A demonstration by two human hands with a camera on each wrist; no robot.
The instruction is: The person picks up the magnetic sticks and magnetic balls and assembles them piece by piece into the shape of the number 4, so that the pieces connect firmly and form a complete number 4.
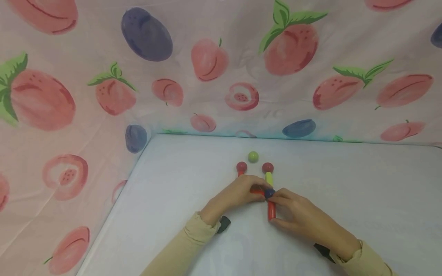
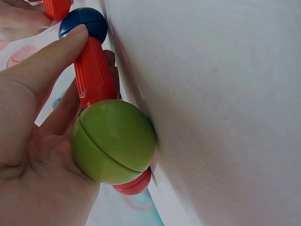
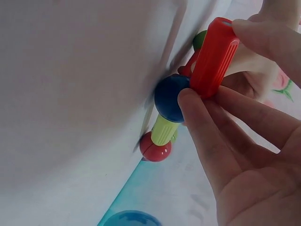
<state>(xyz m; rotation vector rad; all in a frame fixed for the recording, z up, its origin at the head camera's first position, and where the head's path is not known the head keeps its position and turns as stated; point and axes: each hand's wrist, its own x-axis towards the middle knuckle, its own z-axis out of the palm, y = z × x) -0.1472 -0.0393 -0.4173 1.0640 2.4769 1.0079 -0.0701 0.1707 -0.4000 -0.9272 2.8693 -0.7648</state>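
My left hand (image 1: 245, 189) pinches a red rod (image 2: 96, 73), thumb where the rod meets a blue ball (image 1: 269, 193). That rod's other end joins a green ball (image 2: 113, 141), which my hand hides in the head view. The right hand (image 1: 302, 214) holds another red rod (image 1: 271, 211), thumb at its near end and fingers beside the blue ball. A yellow-green rod (image 1: 269, 178) runs from the blue ball to a red ball (image 1: 268, 168). Left of it, a second red ball (image 1: 241, 167) tops a third red rod (image 1: 240, 173), partly covered by my left hand.
A loose-looking lime green ball (image 1: 253, 156) lies behind the two red balls. The white tabletop (image 1: 172, 168) meets a fruit-patterned cloth (image 1: 207, 96) at the back and left. Dark wrist pieces (image 1: 223, 224) show under the sleeves.
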